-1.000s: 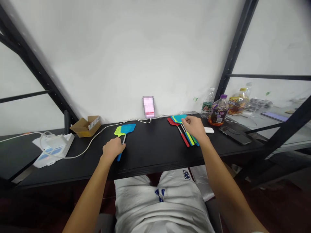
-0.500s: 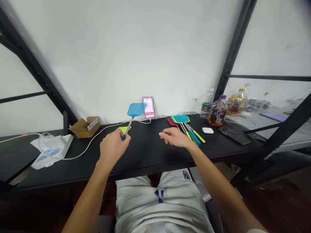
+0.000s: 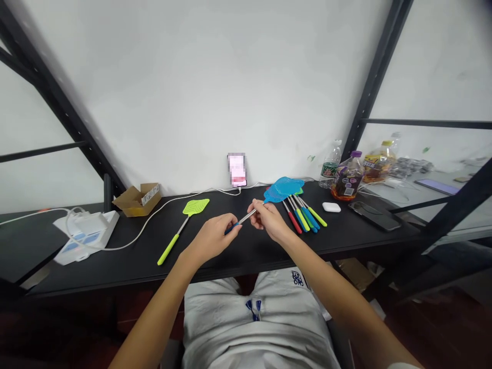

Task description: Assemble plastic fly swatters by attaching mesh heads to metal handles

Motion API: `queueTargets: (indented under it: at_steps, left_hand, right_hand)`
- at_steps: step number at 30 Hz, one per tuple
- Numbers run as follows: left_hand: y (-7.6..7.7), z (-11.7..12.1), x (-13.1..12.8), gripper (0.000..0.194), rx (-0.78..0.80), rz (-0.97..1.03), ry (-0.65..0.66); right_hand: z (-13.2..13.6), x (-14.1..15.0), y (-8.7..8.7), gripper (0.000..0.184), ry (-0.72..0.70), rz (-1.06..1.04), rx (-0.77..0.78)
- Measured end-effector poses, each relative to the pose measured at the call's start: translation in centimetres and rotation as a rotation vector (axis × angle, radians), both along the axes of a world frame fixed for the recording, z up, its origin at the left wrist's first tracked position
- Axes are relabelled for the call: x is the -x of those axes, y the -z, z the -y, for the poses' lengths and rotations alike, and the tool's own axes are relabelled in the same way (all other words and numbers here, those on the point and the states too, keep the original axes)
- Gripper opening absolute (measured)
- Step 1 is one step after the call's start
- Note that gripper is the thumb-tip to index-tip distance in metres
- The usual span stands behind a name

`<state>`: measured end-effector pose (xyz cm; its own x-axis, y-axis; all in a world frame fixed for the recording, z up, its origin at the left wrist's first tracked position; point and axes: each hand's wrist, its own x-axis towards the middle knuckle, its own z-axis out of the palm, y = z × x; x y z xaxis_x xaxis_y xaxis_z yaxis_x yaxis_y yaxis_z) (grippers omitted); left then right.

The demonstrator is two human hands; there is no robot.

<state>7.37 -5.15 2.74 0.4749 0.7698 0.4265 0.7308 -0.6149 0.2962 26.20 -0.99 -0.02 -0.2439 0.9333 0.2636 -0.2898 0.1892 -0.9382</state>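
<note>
One black tabletop point(image 3: 246, 253) bearing swatters point(image 3: 196, 206) runs along a white wall point(image 3: 172, 102).

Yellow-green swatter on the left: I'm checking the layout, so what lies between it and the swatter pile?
In the head view, the left hand and right hand come between, holding a blue swatter whose head overlaps the pile.

No text is legible; the shorts point(image 3: 207, 312) bear blurred dark lettering point(image 3: 297, 278).
</note>
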Motion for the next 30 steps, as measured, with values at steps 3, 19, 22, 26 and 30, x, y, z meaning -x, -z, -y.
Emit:
queueTargets:
  at_steps: [3, 19, 22, 26, 30]
  left_hand:
    - [-0.1, -0.3, 0.6, 0.028, 0.096, 0.046, 0.024]
    - [3.8, -5.1, 4.1, 0.024, -0.072, -0.088, -0.473]
    - [2.8, -4.0, 3.1, 0.028, -0.085, 0.116, -0.344]
    - [1.6, -1.5, 0.6, 0.033, 0.240, 0.301, -0.024]
    - [1.5, -0.1, -0.9, 0.031, 0.462, 0.303, 0.090]
  right_hand:
    - [-0.3, -0.7, -0.2, 0.039, 0.067, -0.020, 0.014]
    - [-2.2, -3.4, 0.4, 0.027, 0.122, 0.107, 0.130]
    - [-1.5, -2.5, 0.4, 0.026, 0.020, 0.167, 0.152]
    - [-0.4, -1.3, 0.3, 0.029, -0.077, 0.213, 0.147]
    - [0.1, -0.6, 0.2, 0.038, -0.137, 0.224, 0.104]
